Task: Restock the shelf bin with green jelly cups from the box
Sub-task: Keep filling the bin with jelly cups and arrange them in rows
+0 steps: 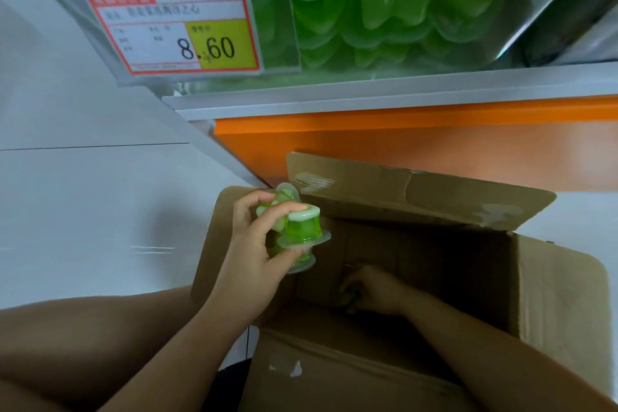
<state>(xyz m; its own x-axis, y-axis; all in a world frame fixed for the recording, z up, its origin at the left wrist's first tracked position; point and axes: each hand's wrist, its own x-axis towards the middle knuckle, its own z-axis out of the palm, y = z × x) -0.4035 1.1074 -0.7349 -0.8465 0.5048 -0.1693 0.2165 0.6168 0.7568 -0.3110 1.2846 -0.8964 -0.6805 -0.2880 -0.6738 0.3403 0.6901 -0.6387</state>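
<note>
Glossy green jelly cups (pixel 298 233) in left hand (pixel 253 252); creased cardboard box (pixel 553 294)

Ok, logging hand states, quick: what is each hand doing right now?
Left hand: holding several green jelly cups.
Right hand: deep in the box, grip cannot be told.

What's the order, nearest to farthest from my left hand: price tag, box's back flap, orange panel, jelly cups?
1. jelly cups, held in the left hand itself.
2. back flap of the box, just right of the hand.
3. orange panel, behind the box, higher up.
4. price tag, top left on the shelf bin.
</note>
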